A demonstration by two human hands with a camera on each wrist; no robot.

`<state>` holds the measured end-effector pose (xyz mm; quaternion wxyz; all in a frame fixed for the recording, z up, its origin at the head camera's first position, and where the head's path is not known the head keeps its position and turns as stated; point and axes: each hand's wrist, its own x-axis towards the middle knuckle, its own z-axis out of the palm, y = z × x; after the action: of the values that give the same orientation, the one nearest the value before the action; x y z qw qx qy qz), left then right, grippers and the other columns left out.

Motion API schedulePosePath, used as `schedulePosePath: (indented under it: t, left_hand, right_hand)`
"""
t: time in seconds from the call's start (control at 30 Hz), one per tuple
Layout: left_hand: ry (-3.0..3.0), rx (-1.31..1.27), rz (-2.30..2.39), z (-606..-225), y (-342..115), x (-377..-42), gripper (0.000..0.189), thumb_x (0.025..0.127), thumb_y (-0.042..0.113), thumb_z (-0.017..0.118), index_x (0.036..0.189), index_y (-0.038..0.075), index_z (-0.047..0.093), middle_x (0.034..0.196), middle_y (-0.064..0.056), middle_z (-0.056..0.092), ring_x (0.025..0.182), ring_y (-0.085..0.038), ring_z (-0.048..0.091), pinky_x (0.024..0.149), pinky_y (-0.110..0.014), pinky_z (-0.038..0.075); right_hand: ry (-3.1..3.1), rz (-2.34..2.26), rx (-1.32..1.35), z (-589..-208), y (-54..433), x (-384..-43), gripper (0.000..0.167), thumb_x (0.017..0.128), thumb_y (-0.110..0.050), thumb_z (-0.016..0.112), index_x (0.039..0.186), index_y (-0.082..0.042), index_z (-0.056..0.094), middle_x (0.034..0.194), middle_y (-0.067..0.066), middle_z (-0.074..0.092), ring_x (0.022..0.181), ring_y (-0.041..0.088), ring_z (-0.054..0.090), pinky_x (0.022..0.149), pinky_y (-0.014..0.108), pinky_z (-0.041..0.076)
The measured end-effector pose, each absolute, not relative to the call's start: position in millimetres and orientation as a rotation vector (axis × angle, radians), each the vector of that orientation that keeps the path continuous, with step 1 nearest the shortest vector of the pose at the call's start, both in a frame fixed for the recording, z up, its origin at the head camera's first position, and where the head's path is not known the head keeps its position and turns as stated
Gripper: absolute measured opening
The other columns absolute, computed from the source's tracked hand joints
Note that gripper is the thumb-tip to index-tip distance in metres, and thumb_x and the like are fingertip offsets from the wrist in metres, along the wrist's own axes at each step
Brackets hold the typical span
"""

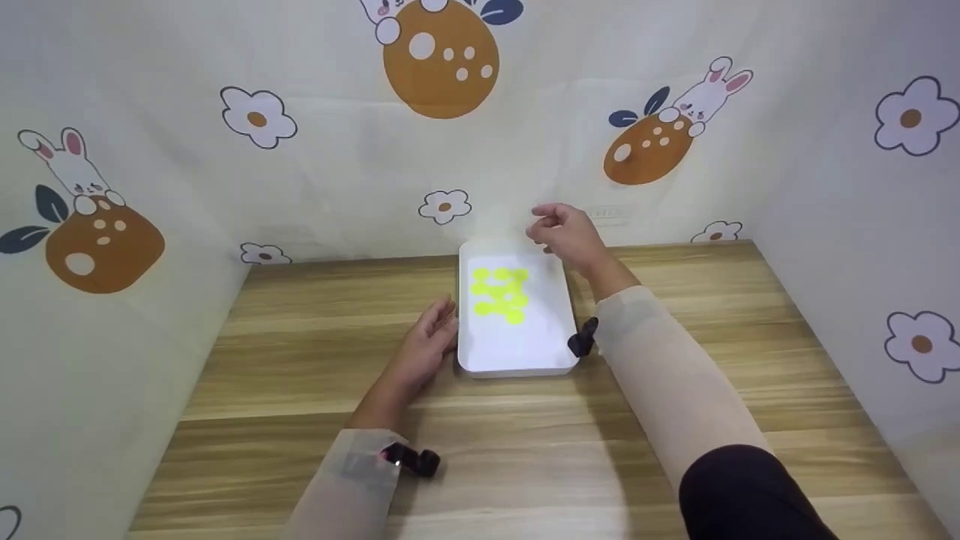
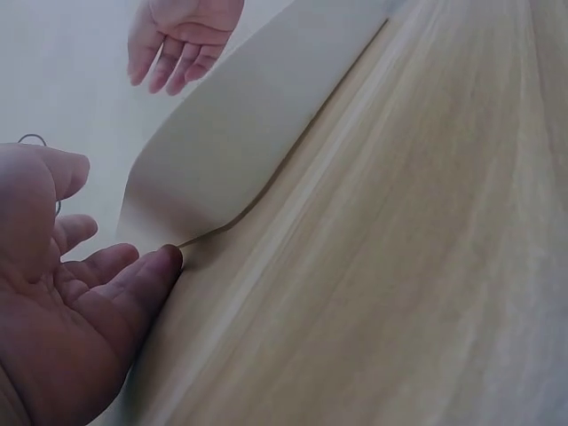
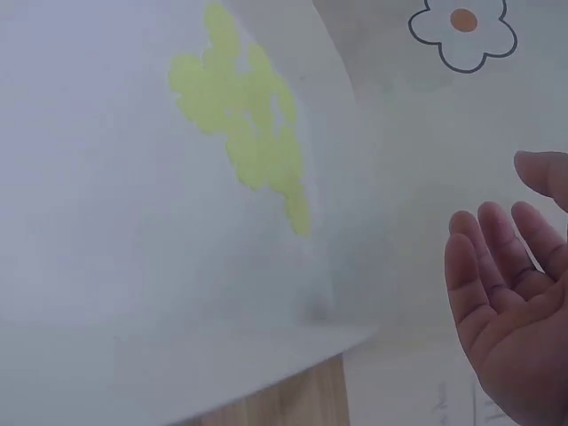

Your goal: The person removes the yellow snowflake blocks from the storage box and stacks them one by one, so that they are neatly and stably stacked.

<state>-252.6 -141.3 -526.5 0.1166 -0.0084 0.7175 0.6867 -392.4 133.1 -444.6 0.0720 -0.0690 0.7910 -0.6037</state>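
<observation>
A white shallow tray [image 1: 551, 345] with rounded corners lies on the wooden table. Inside, toward its far left, several bright yellow round flat pieces [image 1: 501, 292] sit close together in a cluster. My left hand [image 1: 429, 341] is at the tray's left wall; in the left wrist view its loosely bent fingers [image 2: 133, 280] have a fingertip right at the tray's lower edge. Above the tray's far right corner hovers my right hand [image 1: 568, 234], apart from the pieces. The right wrist view shows that hand [image 3: 519, 319] with relaxed fingers and nothing in them.
Pale cloth [image 1: 337, 180] printed with rabbits, orange fruit and flowers hangs behind the table [image 1: 300, 375] and along both sides. The tray's far end is close to the back cloth. A small black camera [image 1: 412, 459] is strapped to the left wrist, another [image 1: 583, 339] to the right.
</observation>
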Motion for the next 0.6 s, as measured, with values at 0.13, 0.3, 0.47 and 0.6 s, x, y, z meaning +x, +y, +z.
schedulePosePath:
  t: [0.13, 0.3, 0.47, 0.6]
  left_hand:
    - [2.132, -0.031, 1.979, -527.2, -141.0, -252.1, 0.062, 0.103, 0.028, 0.054, 0.159, 0.020, 0.028, 0.163, 0.002, 0.034, 0.151, -0.019, 0.034, 0.119, -0.038, 0.040]
    - [2.167, -0.014, 1.962, -529.0, -141.3, -252.2, 0.062, 0.103, 0.022, 0.055, 0.158, 0.020, 0.029, 0.163, 0.000, 0.035, 0.150, -0.021, 0.035, 0.121, -0.040, 0.037]
    - [2.187, -0.015, 1.938, -530.7, -141.1, -252.5, 0.061, 0.102, 0.020, 0.056, 0.157, 0.021, 0.031, 0.162, 0.000, 0.037, 0.149, -0.021, 0.038, 0.121, -0.042, 0.037]
    - [2.190, 0.013, 1.951, -531.0, -140.1, -252.1, 0.060, 0.102, 0.018, 0.057, 0.157, 0.019, 0.033, 0.161, -0.002, 0.037, 0.148, -0.023, 0.039, 0.120, -0.042, 0.038]
  right_hand:
    - [2.329, -1.793, -0.175, -451.0, 130.8, -398.0, 0.041, 0.093, -0.014, 0.070, 0.133, -0.009, 0.059, 0.113, 0.009, 0.064, 0.106, 0.030, 0.065, 0.097, 0.041, 0.058]
    - [2.297, -1.771, -0.131, -459.3, 126.0, -402.9, 0.039, 0.093, -0.007, 0.068, 0.131, -0.007, 0.060, 0.118, 0.013, 0.064, 0.107, 0.027, 0.065, 0.096, 0.037, 0.059]
    - [2.272, -1.756, -0.084, -467.7, 121.9, -405.0, 0.038, 0.093, -0.005, 0.067, 0.131, -0.008, 0.060, 0.123, 0.016, 0.064, 0.109, 0.027, 0.065, 0.099, 0.038, 0.058]
    - [2.297, -1.712, -0.051, -473.5, 119.3, -405.2, 0.037, 0.093, -0.007, 0.068, 0.129, -0.011, 0.062, 0.121, 0.012, 0.065, 0.106, 0.024, 0.064, 0.099, 0.036, 0.058]
